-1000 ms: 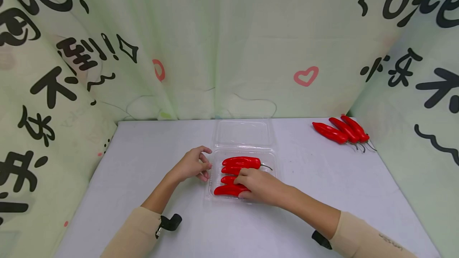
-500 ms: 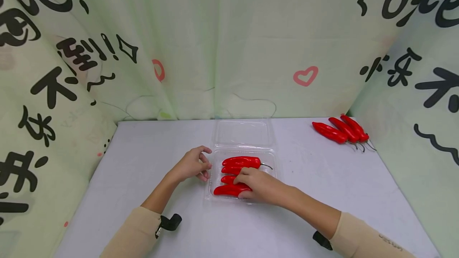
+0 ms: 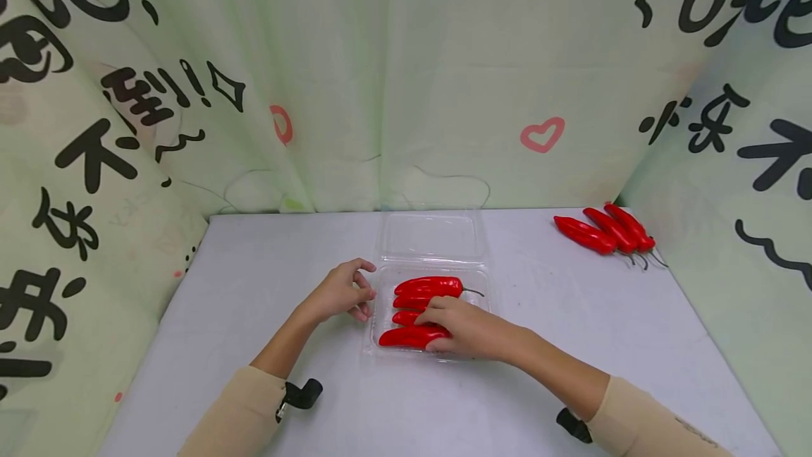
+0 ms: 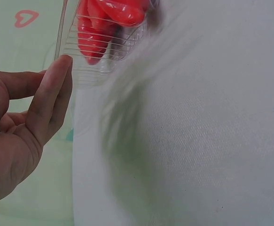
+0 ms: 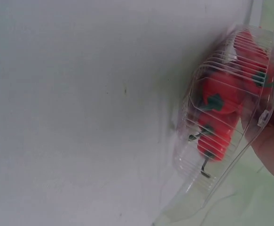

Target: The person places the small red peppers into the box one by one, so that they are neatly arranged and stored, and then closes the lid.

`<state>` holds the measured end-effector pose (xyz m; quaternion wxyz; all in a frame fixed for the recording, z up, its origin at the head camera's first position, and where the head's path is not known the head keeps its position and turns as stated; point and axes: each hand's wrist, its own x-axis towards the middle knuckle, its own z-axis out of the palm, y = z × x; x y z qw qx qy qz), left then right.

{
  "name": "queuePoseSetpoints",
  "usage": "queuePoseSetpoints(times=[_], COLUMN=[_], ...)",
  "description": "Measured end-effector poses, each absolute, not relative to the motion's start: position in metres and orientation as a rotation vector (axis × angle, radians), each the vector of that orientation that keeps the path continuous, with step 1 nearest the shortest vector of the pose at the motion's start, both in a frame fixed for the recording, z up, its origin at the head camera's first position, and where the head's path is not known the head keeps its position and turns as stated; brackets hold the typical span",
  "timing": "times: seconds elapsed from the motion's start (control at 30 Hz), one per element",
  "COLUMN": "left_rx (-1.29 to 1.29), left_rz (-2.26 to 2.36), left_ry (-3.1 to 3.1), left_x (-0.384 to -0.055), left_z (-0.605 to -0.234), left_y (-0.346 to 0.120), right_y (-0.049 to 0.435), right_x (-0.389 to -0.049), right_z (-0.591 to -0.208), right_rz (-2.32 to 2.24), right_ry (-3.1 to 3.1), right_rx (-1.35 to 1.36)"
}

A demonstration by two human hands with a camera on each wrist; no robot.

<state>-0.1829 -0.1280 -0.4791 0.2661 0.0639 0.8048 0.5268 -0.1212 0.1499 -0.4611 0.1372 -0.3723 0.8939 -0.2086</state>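
Observation:
A clear plastic clamshell box point(image 3: 374, 281) lies on the table, its lid point(image 3: 433, 235) folded back flat. Several red chili peppers point(image 3: 431, 285) lie side by side in the tray, tips toward the left. My right hand point(image 3: 472, 330) reaches in from the right and holds the stem end of the nearest chili pepper point(image 3: 409, 336), thumb on its near side and fingers on its far side. Ribbed walls and green stems point(image 5: 215, 102) show in the right wrist view. My left hand point(image 3: 345, 291) is beside the box's left edge, fingers loosely bent, fingertips right at the rim, holding nothing.
Several more red chili peppers point(image 3: 605, 230) lie at the back right corner of the white table point(image 3: 539, 288). Printed curtains point(image 3: 457, 90) stand behind the table and along both sides.
My right hand has slid slightly to the right, and a bit more of the nearest chili pepper shows. My left hand has stayed in place.

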Motion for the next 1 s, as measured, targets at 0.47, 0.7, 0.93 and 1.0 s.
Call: queuePoseSetpoints(times=[0.47,0.7,0.93,1.0], left_rx=[0.186,0.186,0.191,0.193], left_rz=[1.438,1.438,1.436,1.439], left_ry=[2.17,2.167,2.17,2.168], left_x=[-0.183,-0.184,-0.183,-0.183], left_z=[-0.481,-0.483,-0.481,-0.482], left_y=[-0.128,-0.128,-0.127,-0.127], right_y=[0.17,0.171,0.173,0.173], right_x=[-0.12,-0.123,-0.127,-0.127], right_z=[-0.454,-0.456,-0.46,-0.46], right_rz=[-0.58,-0.647,-0.713,-0.72], right_ry=[2.498,2.46,2.442,2.443], right_rx=[-1.127,-1.092,-1.111,-1.12])
